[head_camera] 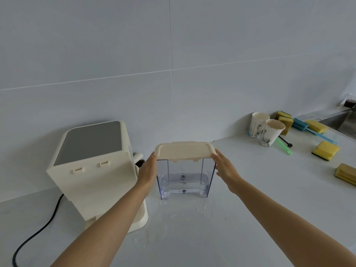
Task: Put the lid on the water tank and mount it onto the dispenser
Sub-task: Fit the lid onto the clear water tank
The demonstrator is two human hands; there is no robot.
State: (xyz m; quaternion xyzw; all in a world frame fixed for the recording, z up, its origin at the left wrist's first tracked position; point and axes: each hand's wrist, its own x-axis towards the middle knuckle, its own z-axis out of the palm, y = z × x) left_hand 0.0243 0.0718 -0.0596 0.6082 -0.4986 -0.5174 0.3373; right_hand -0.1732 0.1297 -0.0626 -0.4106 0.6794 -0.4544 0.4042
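A clear plastic water tank (pixel 185 178) stands upright on the white counter, in the middle. A cream lid (pixel 185 150) sits on its top rim. My left hand (pixel 148 170) presses flat against the tank's left side, fingertips at the lid's left end. Against the right side rests my right hand (pixel 225 168), with its fingertips touching the lid's right end. The cream dispenser (pixel 94 166) with a grey top stands just left of the tank, its back face with two clips turned toward me.
A black power cord (pixel 36 234) runs from the dispenser toward the counter's front left. Two paper cups (pixel 265 130), several yellow sponges (pixel 325 150), a blue brush and a green stick lie at the right. A steel sink (pixel 344 120) is at the far right. The tiled wall is close behind.
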